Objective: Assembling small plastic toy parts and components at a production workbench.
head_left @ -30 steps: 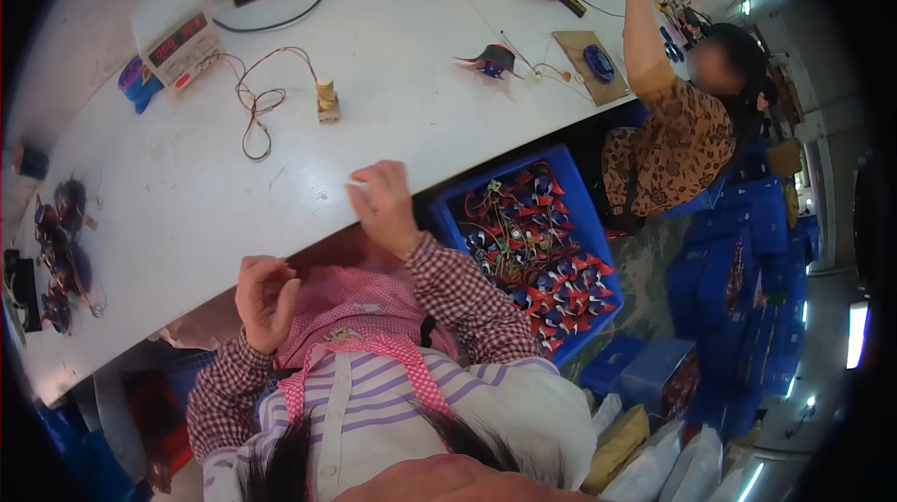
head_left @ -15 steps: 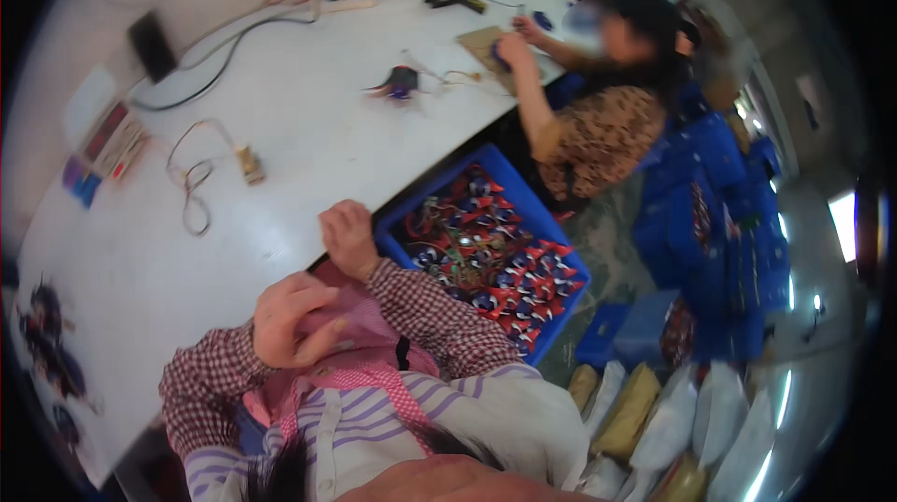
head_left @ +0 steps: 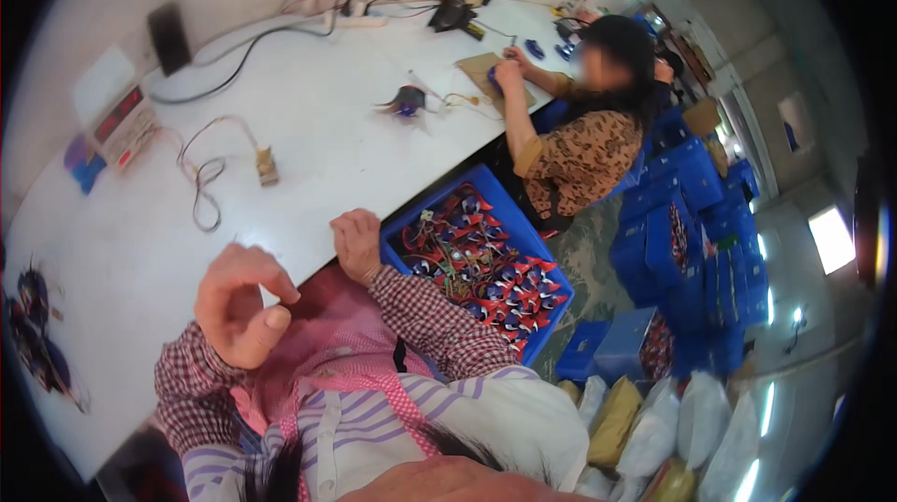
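Left hand (head_left: pixel 245 308) up over the bench's near edge, and its grip is a loose C: a clear gap between thumb and fingers, nothing seen in it. Right hand (head_left: pixel 357 245) at the edge of the bench (head_left: pixel 308 110), fingers curled; whether that grip has anything, I cannot tell. Just right of it sits the blue box (head_left: pixel 523 222), loaded with red-and-blue parts (head_left: pixel 523 292) and tangled wires. Farther off, the connector (head_left: pixel 267 166) lies on its looped lead, well apart from both hands. So it looks like a gap between handlings, no part being worked. Reaching a part would call for the right hand to clear the rim, fingers spread, and mind those wires.
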A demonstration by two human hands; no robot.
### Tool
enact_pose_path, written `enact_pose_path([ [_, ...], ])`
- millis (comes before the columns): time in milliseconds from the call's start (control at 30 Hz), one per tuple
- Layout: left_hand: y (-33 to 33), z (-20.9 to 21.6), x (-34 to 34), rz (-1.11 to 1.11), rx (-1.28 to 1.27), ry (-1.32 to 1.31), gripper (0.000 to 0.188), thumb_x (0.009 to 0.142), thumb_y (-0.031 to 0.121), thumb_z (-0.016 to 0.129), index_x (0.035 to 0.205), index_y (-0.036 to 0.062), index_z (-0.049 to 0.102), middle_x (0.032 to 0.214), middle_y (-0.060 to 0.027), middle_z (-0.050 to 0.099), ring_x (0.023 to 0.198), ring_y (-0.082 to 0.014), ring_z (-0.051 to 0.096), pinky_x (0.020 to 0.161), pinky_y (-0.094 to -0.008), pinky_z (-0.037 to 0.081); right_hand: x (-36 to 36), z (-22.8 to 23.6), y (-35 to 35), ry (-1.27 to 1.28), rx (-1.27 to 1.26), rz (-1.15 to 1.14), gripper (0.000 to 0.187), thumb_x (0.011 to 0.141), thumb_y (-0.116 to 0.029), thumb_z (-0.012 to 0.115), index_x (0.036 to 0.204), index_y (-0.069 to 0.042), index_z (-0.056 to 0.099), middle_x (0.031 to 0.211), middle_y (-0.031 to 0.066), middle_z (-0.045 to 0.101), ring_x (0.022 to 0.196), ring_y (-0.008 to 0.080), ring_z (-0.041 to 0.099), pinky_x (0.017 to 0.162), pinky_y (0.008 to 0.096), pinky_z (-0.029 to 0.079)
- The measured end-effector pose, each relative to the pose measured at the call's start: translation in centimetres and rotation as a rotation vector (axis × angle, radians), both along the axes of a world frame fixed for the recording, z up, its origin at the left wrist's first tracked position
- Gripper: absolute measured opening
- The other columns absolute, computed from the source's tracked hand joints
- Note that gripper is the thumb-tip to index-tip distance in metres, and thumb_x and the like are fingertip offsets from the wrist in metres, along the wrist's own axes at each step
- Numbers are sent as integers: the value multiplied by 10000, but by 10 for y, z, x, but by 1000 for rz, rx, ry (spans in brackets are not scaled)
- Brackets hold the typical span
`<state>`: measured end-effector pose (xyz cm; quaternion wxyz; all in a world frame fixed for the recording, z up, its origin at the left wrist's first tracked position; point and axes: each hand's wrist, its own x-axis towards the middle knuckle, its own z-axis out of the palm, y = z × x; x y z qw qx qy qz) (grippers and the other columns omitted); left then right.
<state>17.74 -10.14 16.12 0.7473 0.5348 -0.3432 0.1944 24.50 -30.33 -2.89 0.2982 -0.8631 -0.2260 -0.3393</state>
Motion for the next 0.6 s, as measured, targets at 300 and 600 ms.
enact_pose_path([
  [300, 23, 11, 11, -673, -375, 86, 414, 859, 451, 630, 1019, 77, 549, 889, -109, 516, 645, -147, 532, 546, -189, 456, 10, -8, -7, 74, -42, -21, 192, 775, -57, 550, 964, -73, 585, 1000, 105, 540, 959, 299, 486, 888, 404, 360],
  [600, 26, 17, -1, -751, -346, 317, 390, 810, 373, 679, 1001, 59, 545, 892, -106, 549, 689, -153, 556, 594, -207, 466, 2, -2, 1, 11, -38, -19, 155, 786, -42, 563, 934, -73, 597, 985, 71, 529, 932, 253, 469, 881, 361, 337],
])
